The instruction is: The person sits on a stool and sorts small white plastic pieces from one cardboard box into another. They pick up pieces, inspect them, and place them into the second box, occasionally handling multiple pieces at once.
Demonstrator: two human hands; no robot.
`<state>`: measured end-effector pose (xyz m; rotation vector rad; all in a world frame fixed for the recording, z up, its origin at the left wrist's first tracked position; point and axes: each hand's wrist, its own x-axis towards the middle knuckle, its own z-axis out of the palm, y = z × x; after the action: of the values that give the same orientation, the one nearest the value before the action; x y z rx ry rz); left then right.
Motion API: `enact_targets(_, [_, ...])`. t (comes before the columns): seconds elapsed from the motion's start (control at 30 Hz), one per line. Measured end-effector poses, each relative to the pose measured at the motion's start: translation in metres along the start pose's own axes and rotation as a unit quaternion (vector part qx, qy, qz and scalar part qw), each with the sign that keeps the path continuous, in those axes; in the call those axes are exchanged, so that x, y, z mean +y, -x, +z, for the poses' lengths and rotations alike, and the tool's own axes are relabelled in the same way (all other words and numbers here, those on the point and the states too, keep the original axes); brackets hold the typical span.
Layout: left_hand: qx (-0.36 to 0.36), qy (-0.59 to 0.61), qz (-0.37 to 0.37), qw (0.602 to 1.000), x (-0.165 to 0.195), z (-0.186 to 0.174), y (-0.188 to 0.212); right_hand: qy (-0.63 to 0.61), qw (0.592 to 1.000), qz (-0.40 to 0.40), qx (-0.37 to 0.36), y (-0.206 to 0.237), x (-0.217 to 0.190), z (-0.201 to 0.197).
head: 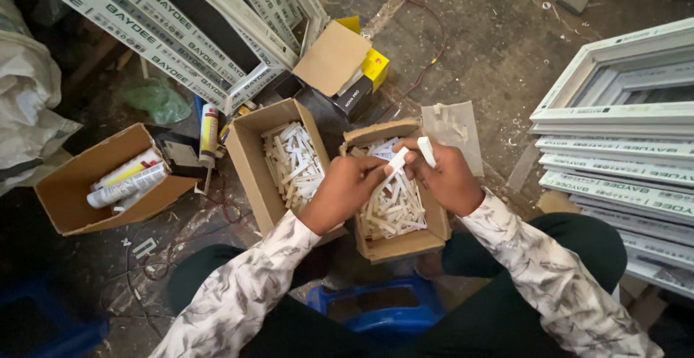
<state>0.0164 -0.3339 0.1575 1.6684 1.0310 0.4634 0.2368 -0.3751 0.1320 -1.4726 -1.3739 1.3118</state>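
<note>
My left hand (345, 190) pinches a small white plastic piece (397, 161) over an open cardboard box (402, 245) filled with several similar white pieces. My right hand (447, 176) holds another white plastic piece (426, 151) upright, just right of the first. Both hands hover above this box, close together. A second open cardboard box (251, 164) with more white pieces lies just to the left.
A third cardboard box (69, 197) at the left holds sealant tubes (127, 184). White window frames (614, 141) are stacked at the right, and more frame profiles (166, 18) lean at the top left. A blue stool (376, 311) sits between my knees. Red wire (426, 47) crosses the dusty floor.
</note>
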Motion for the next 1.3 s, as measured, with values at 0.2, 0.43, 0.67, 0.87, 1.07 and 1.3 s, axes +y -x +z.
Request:
enact_targets(0.2, [-0.015, -0.064, 0.082, 0.995, 0.001, -0.004, 0.007, 0.019, 0.991, -0.135, 0.001, 0.007, -0.002, 0.009])
enact_targets(0.43, [0.053, -0.034, 0.038, 0.997, 0.016, -0.002, 0.006, -0.05, 0.998, 0.004, 0.048, 0.008, -0.01, 0.018])
enact_targets(0.67, [0.093, -0.037, -0.003, 0.995, 0.017, 0.001, 0.006, 0.177, 0.976, -0.087, 0.089, 0.018, -0.03, 0.031])
enact_targets(0.87, [0.116, -0.076, 0.001, 0.99, 0.004, 0.014, 0.008, 0.253, 0.959, -0.112, 0.061, 0.016, -0.038, 0.028])
enact_targets(1.07, [0.129, -0.086, -0.037, 0.987, 0.007, 0.022, 0.013, 0.231, 0.967, -0.104, 0.037, 0.01, -0.029, 0.024])
enact_targets(1.3, [0.106, -0.056, 0.004, 0.993, 0.015, 0.01, 0.018, 0.074, 0.995, -0.042, -0.046, 0.01, -0.016, 0.014])
